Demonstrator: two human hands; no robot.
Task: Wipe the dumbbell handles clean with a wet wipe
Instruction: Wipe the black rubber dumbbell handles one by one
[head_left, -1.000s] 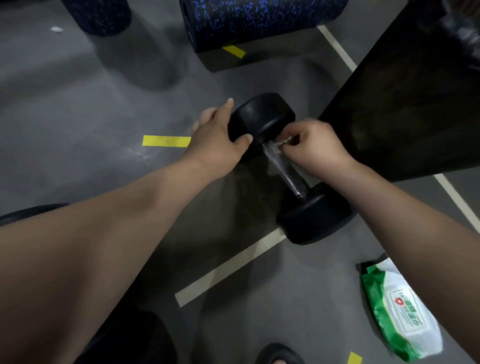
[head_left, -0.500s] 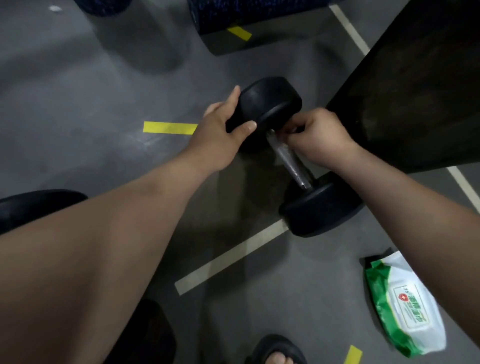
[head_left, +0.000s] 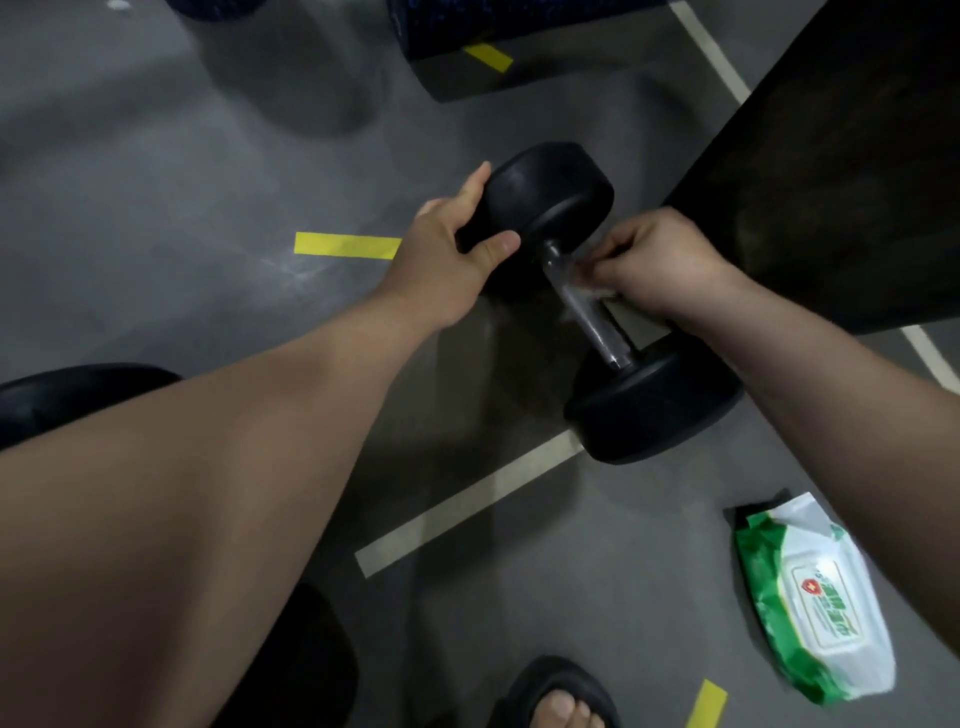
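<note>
grey floor (head_left: 156, 208); right hand (head_left: 660, 265) pinches wipe (head_left: 577, 283)

Dim indoor light, soft shadows, slight blur, wide-angle bending at edges.

1 dumbbell (head_left: 597, 332) with 2 black heads. 2 hands: left hand (head_left: 447, 260), right hand (head_left: 660, 265). 1 wet wipe (head_left: 571, 283). 1 green-white wipes pack (head_left: 815, 603). 3 yellow tape strips (head_left: 347, 245) (head_left: 488, 56) (head_left: 706, 704). 2 pale floor lines (head_left: 467, 512) (head_left: 711, 52). 1 blue-speckled foam roller (head_left: 519, 21), cut off at top. 1 sandalled foot (head_left: 561, 701). 1 dark rounded object (head_left: 78, 395) at left edge, unidentifiable.
</note>
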